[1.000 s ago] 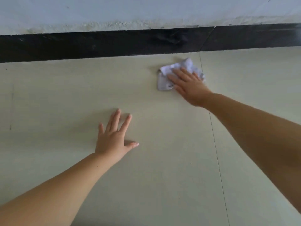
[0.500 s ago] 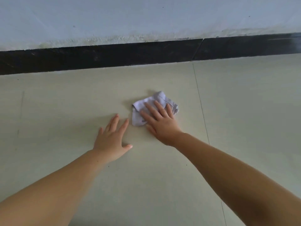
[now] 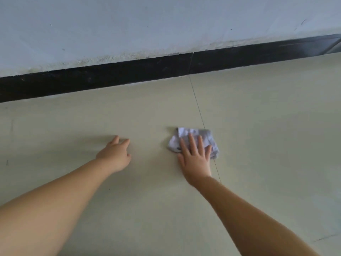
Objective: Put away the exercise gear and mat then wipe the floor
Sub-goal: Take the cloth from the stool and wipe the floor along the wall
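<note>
A crumpled white cloth [image 3: 186,136] lies on the pale tiled floor [image 3: 267,135], across a tile joint. My right hand [image 3: 196,158] presses flat on the cloth with straight, spread fingers and covers its near half. To the cloth's left, my left hand [image 3: 116,156] rests on the bare floor, fingers pointing away from me and holding nothing. No exercise gear or mat is in view.
A black skirting board [image 3: 129,74] runs along the foot of a white wall [image 3: 166,24] at the far side. A thin tile joint [image 3: 196,100] runs from the skirting toward me past my right hand.
My right hand has slid the cloth back from near the skirting toward me, then a little to the right onto the tile joint. The left hand stays planted on the floor.
</note>
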{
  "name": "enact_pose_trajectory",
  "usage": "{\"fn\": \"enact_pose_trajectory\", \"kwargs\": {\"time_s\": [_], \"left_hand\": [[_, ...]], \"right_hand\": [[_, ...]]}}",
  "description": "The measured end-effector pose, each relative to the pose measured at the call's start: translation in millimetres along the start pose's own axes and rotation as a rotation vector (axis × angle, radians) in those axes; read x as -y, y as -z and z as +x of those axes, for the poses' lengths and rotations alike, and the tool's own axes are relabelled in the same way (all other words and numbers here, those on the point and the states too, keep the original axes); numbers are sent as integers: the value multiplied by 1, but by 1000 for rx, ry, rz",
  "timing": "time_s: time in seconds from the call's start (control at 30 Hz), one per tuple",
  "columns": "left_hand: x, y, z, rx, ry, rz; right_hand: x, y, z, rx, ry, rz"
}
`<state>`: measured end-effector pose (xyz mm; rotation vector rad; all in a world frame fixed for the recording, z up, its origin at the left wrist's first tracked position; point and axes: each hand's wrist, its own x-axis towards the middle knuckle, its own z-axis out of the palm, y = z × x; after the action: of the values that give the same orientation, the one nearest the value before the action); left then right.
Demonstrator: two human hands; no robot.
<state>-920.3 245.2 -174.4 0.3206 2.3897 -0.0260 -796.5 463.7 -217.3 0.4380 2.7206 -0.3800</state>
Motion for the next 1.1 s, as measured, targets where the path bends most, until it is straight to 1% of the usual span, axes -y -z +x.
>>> {"fn": "enact_pose_trajectory", "kwargs": {"time_s": [0.03,0.13,0.2,0.27,0.3,0.37,0.43,0.47,0.53,0.57,0.6,0.63,0.7,0.77,0.83,0.93,1.0,1.03,1.1], "left_hand": [[-3,-1,-2,17,-8,12],[-13,-9,-12,84,-71,54],[-19,-13,-20,140,-117,95],[-22,-15,-29,205,-132,133],[-24,-15,-34,235,-131,149],[-31,-12,-46,291,-142,189],[-39,-4,-55,358,-157,257],[-44,2,-59,384,-165,295],[-52,24,-66,381,-188,354],[-57,39,-70,364,-195,371],[-62,55,-74,341,-203,390],[-68,73,-77,319,-203,411],[-79,104,-72,288,-217,463],[-94,125,-53,228,-248,493],[-112,130,-28,157,-277,421],[-141,108,5,102,-372,296],[-147,80,24,87,-418,269],[-145,66,33,64,-405,271],[-136,41,53,33,-314,234]], "right_hand": [[27,-15,-19,2,106,-13],[85,-42,-69,106,418,-78],[83,-38,-78,146,595,-88],[48,-38,-68,116,645,-115],[21,-32,-63,163,605,-131],[-43,-15,-56,227,436,-108],[-108,6,-51,123,224,-122],[-134,19,-51,118,54,-88],[-160,41,-54,179,-289,97],[-157,47,-56,219,-380,169],[-145,52,-59,261,-411,218],[-127,55,-63,305,-399,248],[-89,49,-74,385,-267,235],[-59,38,-88,437,-49,92],[-48,33,-94,447,103,-18],[-68,35,-89,432,193,-121],[-83,42,-83,468,199,-198],[-88,44,-80,482,194,-238],[-91,48,-72,496,212,-308]]}}
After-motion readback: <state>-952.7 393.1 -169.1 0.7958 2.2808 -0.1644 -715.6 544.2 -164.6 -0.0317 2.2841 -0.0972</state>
